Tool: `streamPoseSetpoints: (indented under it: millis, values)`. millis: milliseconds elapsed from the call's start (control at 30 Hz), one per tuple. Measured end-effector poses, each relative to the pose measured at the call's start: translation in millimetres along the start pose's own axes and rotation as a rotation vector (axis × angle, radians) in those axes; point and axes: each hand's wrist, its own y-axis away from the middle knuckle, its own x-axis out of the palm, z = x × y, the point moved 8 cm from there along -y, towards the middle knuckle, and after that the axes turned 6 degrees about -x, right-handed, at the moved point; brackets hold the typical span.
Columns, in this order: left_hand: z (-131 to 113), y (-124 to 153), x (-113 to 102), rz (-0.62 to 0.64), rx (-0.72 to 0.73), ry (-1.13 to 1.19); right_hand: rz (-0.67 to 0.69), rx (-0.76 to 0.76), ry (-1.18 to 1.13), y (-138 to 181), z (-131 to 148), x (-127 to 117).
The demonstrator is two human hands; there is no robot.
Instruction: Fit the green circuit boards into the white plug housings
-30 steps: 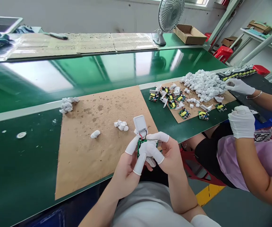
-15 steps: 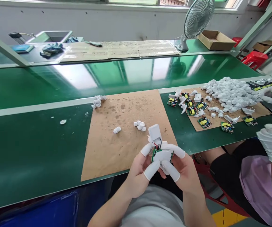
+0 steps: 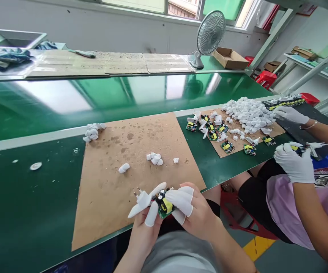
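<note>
My left hand (image 3: 145, 223) and my right hand (image 3: 194, 214) are both closed on one assembly at the near edge of the brown mat (image 3: 115, 182). It is a small green circuit board (image 3: 164, 204) with a yellow part, wired to a white plug cover (image 3: 141, 199) whose two pins point up and left. White finger cots cover my fingertips. The left fingers pinch the plug cover and the board's left side. The right fingers grip the board's right side.
Small white caps (image 3: 154, 158) lie loose on the mat, with more at its far left corner (image 3: 93, 131). To the right, a co-worker's gloved hands (image 3: 293, 165) work beside a pile of white parts (image 3: 248, 110) and several circuit boards (image 3: 226, 146). A fan (image 3: 208, 34) stands on the far bench.
I have turned the assembly over: the white cover that stood upright now lies to the left with its pins showing, and the board's component side faces up. My hands dropped lower.
</note>
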Motion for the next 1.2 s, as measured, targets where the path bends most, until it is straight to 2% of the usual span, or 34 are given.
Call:
streamPoseSetpoints:
  millis: [100, 167, 233, 300, 367, 433, 500, 600, 700, 833, 933, 1000, 1133, 1200]
  values:
    - [7, 3, -19, -0.049, 0.013, 0.045, 0.051, 0.014, -0.096, 1, 1, 2]
    - [3, 4, -29, -0.079, 0.037, 0.063, 0.179, 0.016, -0.161, -1, -5, 7]
    - [-8, 6, -38, -0.133, 0.098, 0.071, 0.306, 0.076, -0.196, -3, -22, 16]
    - [-21, 8, -43, -0.167, 0.151, 0.065, 0.323, 0.215, -0.100, -8, -52, 25]
    - [-31, 11, -42, -0.119, 0.167, 0.045, 0.284, 0.314, 0.123, -16, -80, 36]
    - [-39, 14, -38, -0.065, 0.188, 0.044, 0.291, 0.322, 0.295, -26, -97, 57]
    - [-41, 18, -39, -0.072, 0.203, 0.053, 0.315, 0.299, 0.361, -33, -103, 78]
    - [-41, 21, -44, -0.132, 0.209, 0.086, 0.310, 0.271, 0.385, -38, -103, 92]
    - [-43, 19, -45, -0.157, 0.222, 0.093, 0.288, 0.242, 0.401, -36, -94, 89]
    - [-53, 17, -35, -0.101, 0.279, 0.056, 0.265, 0.212, 0.368, -29, -83, 79]
    - [-61, 19, -25, -0.036, 0.340, 0.041, 0.247, 0.227, 0.332, -25, -83, 75]
    - [-65, 22, -24, -0.037, 0.380, 0.045, 0.226, 0.242, 0.336, -23, -84, 74]
    - [-65, 25, -33, -0.104, 0.381, 0.049, 0.155, 0.230, 0.414, -24, -78, 75]
    - [-63, 26, -40, -0.151, 0.366, 0.045, 0.170, 0.186, 0.457, -25, -71, 80]
